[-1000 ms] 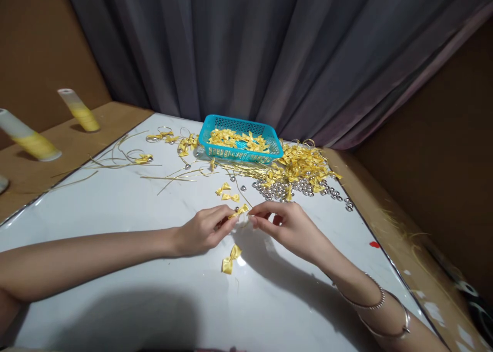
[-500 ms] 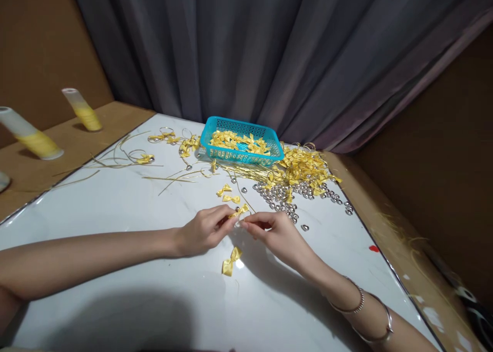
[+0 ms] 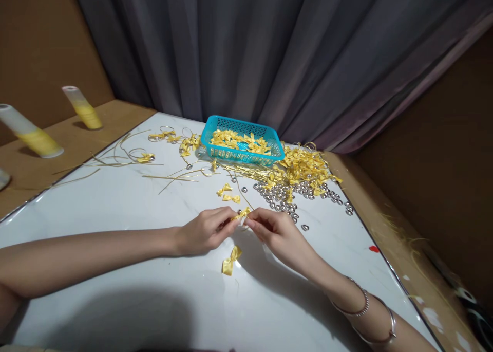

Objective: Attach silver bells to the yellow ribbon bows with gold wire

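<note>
My left hand [image 3: 204,233] and my right hand [image 3: 275,232] meet fingertip to fingertip over the white table [image 3: 115,213]. Between them both pinch a small yellow ribbon bow [image 3: 241,216]. What else the right fingers hold, if anything, is too small to see. Another yellow bow [image 3: 230,260] lies on the table just below the hands. Two more loose bows [image 3: 228,193] lie just beyond the hands.
A teal basket [image 3: 242,141] of yellow bows stands at the back. A heap of bows [image 3: 304,167] and small silver beads [image 3: 292,195] lies right of it. Gold threads [image 3: 127,159] spread at the back left. Two yellow-and-white spools [image 3: 82,108] stand on the wooden ledge left.
My right hand has moved left, closing the gap, and its fingertips now meet the left hand's at the bow. The left hand has stayed in place.
</note>
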`<action>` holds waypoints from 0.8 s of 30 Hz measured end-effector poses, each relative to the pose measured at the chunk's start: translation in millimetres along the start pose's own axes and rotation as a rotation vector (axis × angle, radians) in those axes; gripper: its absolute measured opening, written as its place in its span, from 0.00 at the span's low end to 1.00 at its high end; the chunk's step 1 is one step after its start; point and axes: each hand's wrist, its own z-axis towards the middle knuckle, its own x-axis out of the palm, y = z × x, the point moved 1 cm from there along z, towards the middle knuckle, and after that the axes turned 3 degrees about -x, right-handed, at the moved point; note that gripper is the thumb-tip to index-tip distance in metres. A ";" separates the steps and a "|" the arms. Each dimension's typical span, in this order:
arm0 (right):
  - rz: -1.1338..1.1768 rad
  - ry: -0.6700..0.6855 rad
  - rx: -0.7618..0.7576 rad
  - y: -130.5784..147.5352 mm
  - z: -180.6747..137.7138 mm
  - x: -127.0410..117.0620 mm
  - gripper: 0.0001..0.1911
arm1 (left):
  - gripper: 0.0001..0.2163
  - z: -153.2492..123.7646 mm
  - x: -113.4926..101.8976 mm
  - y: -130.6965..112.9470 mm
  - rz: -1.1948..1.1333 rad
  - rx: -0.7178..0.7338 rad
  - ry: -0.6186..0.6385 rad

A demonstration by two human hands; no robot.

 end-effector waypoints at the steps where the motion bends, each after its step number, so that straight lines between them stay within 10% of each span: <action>1: -0.017 0.000 -0.009 -0.4 0.1 0.2 0.10 | 0.06 -0.2 0.0 0.0 0.001 0.004 0.008; 18: 0.132 0.383 0.070 -9.1 1.2 1.5 0.06 | 0.08 0.7 -0.2 1.0 -0.007 -0.107 -0.055; 24: 0.034 0.331 0.058 -10.9 -0.9 -12.4 0.07 | 0.08 0.8 -0.9 5.0 -0.091 -0.254 -0.062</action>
